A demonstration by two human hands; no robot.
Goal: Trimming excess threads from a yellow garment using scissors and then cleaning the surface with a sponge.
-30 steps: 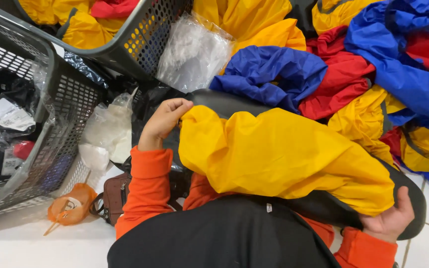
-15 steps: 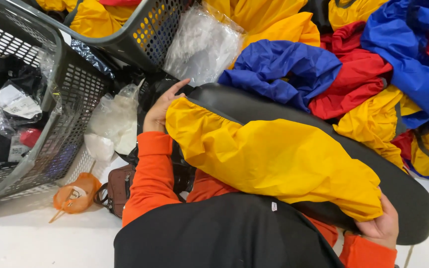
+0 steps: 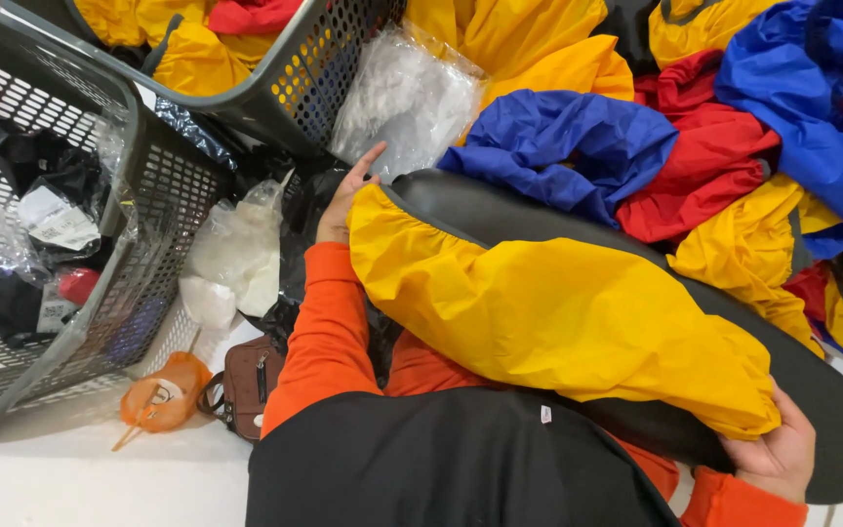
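Observation:
A yellow fabric cover (image 3: 558,312) with an elastic hem is stretched over a long black oval board (image 3: 636,293) that lies across my lap. My left hand (image 3: 343,200) rests at the board's far left end, fingers spread on the edge of the yellow fabric. My right hand (image 3: 778,454) grips the board's near right end together with the yellow hem. Both my sleeves are orange.
Two grey plastic laundry baskets (image 3: 148,185) stand at the left, holding yellow, red and black items. Clear plastic bags (image 3: 402,98) lie by them. A pile of blue, red and yellow fabric (image 3: 714,137) fills the right. A small brown bag (image 3: 251,385) and an orange pouch (image 3: 163,395) lie on the white floor.
The yellow cover has been pulled further along the board, lying flatter. My left hand has opened from a curled grip to spread fingers at the board's end.

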